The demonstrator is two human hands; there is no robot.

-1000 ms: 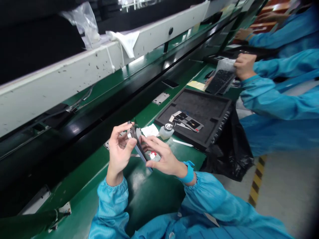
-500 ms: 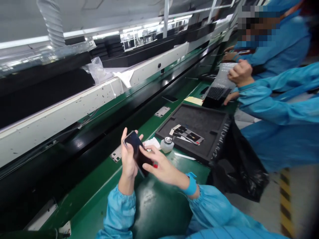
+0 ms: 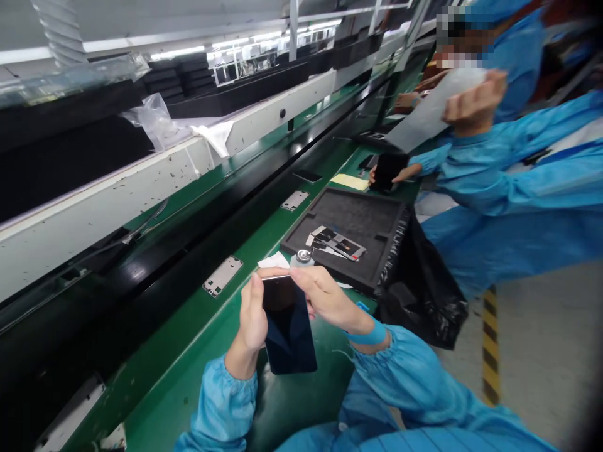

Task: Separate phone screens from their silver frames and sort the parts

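A dark phone-shaped panel (image 3: 289, 329) is held up over the green bench, its glossy face toward me. My left hand (image 3: 253, 314) grips its left edge near the top, thumb along the side. At the upper right corner, my right hand (image 3: 325, 298) closes on the panel with thumb and fingers. Just beyond my hands are a white tissue (image 3: 273, 260) and a small bottle with a metal top (image 3: 303, 257). A pale metal phone plate (image 3: 223, 276) lies to the left on the green surface.
Behind the bottle, a black foam tray (image 3: 358, 210) holds several phone parts. A black plastic bag (image 3: 424, 295) hangs at its right. On the right, a co-worker's hands hold a dark panel (image 3: 389, 171) and a translucent sheet (image 3: 424, 110). More plates lie along the belt.
The panel has turned more upright and face-on to me. My right hand has moved from its face to its upper corner. The co-worker has pulled the translucent sheet up off the dark panel.
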